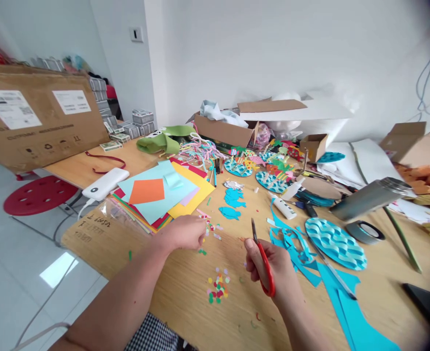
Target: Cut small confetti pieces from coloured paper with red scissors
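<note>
Red-handled scissors [262,256] are gripped in my right hand [283,270], their blades together and pointing away from me. My left hand [190,232] is low over the table with its fingers curled down beside a scatter of small paper scraps [215,227]; its fingertips are mostly hidden. Between my hands and nearer to me lies a loose cluster of coloured paper dots [218,288]. Beyond them are blue paper fish [230,213]. Blue paper offcuts [341,297] and a blue wavy-patterned oval [335,243] lie to the right of my right hand.
Coloured paper sheets [147,191] and a white power bank [106,183] are on the left. A glue bottle [284,208], a roll of tape [364,232] and a tilted metal flask [370,197] lie on the right. Cardboard boxes [222,130] and finished fish cutouts line the back.
</note>
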A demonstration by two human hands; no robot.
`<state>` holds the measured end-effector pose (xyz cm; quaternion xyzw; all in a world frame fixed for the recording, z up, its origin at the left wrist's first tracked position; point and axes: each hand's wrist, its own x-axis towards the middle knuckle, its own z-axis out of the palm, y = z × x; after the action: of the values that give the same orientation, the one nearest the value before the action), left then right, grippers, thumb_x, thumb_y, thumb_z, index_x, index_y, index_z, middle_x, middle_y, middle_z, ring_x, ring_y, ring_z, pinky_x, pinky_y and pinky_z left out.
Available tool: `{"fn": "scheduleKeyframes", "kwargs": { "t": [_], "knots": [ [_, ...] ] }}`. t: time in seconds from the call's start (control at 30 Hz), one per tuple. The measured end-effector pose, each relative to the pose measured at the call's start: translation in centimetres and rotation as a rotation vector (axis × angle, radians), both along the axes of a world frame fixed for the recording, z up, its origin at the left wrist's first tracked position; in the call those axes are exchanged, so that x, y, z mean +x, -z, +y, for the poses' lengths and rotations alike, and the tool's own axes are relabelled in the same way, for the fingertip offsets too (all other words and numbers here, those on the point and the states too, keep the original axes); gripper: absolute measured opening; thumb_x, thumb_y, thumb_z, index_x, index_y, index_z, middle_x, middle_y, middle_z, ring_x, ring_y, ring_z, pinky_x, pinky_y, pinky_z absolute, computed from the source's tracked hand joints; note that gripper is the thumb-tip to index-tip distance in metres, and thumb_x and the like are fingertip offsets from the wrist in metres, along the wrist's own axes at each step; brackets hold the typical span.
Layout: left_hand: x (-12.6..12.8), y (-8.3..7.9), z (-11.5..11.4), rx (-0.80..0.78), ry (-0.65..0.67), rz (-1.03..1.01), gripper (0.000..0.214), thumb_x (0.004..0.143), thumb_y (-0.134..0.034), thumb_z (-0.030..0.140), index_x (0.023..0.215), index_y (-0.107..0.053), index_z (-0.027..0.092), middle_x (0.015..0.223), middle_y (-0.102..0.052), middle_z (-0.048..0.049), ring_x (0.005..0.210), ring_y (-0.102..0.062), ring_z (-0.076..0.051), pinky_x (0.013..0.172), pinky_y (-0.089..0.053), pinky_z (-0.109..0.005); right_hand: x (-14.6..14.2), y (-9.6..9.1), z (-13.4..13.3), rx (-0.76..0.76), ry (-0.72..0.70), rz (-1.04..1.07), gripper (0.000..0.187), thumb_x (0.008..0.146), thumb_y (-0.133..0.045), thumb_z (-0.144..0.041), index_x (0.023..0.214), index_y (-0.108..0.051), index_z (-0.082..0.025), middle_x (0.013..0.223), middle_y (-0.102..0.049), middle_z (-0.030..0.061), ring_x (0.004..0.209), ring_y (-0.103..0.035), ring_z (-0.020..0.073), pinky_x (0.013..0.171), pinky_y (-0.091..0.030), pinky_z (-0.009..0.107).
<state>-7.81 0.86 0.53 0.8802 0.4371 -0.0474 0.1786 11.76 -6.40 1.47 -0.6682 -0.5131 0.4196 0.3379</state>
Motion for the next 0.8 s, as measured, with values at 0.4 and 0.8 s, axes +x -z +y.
{"fn": "scheduleKeyframes", "kwargs": {
  "t": [0.4,0.8],
  "knots": [
    [2.3,-1.4,-4.2,0.319,0.059,0.139,0.026,0.075,-0.037,0.004,0.073,-0.061,0.014,0.071,-0.065,-0.01,0.069,-0.062,-0.023,0.061,-0.046,-0.033,0.1,-0.2,0.1,-0.037,-0.029,0.016,0.044,0.07,-0.054,-0.056,0.052,-0.046,-0.017,0.043,-0.053,-0.0012,0.033,-0.048,0.0079,0.032,-0.03,0.015],
    [1.2,-0.5,-2.6,0.246,0.016,0.159,0.016,0.07,-0.046,0.013,0.075,-0.061,0.015,0.075,-0.065,-0.0094,0.074,-0.061,-0.023,0.065,-0.046,-0.031,0.4,0.0,0.1,-0.036,-0.048,-0.006,0.04,0.072,-0.056,-0.051,0.053,-0.047,-0.017,0.044,-0.053,-0.0015,0.034,-0.049,0.009,0.032,-0.031,0.016]
  ]
}}
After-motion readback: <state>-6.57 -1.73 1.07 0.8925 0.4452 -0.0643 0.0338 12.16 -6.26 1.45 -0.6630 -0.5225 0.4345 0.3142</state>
